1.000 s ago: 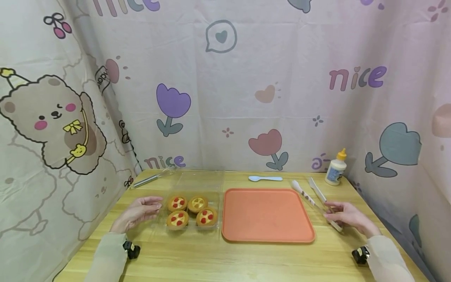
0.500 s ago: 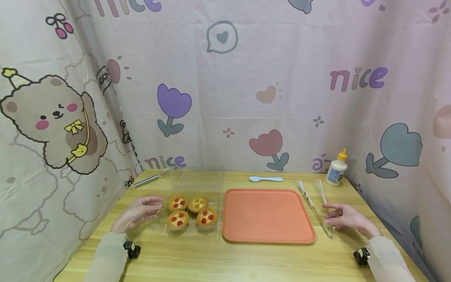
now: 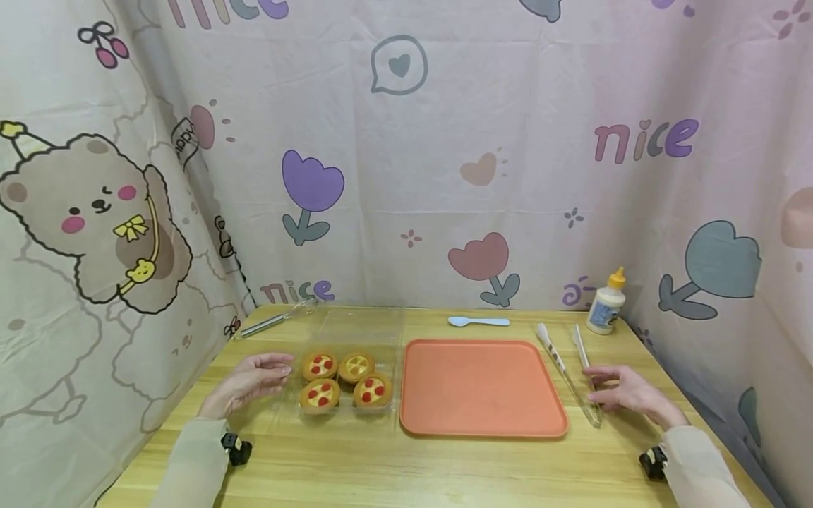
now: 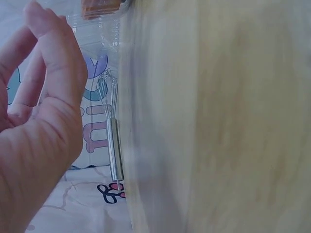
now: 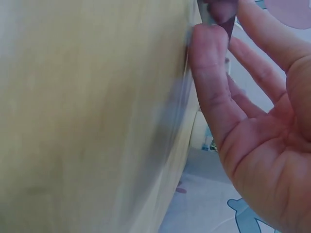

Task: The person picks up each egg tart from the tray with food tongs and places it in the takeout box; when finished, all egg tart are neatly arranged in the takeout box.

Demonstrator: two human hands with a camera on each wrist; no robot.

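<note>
In the head view, a pair of tongs (image 3: 557,360) with pale, spotted tips lies spread on the table, right of an orange tray (image 3: 483,388). My right hand (image 3: 625,395) is at its right arm, near the bent end, with thumb and fingers pinching it. The right wrist view shows the thumb (image 5: 210,63) against a dark metal strip. My left hand (image 3: 250,381) holds nothing, fingers loosely bent, beside a clear plastic box (image 3: 349,418). Several small tarts (image 3: 320,396) with red or yellow toppings sit in the box, whose lid (image 3: 358,324) stands folded back.
Behind the box, at the back left, lies a metal whisk (image 3: 263,326). A pale blue spoon (image 3: 479,322) lies behind the tray. At the back right stands a white bottle (image 3: 605,310) with a yellow cap. A printed curtain (image 3: 406,141) surrounds the table.
The tongs have turned so that their tips point more to the back and right, and the bent end has come nearer the front. My left hand has stayed put.
</note>
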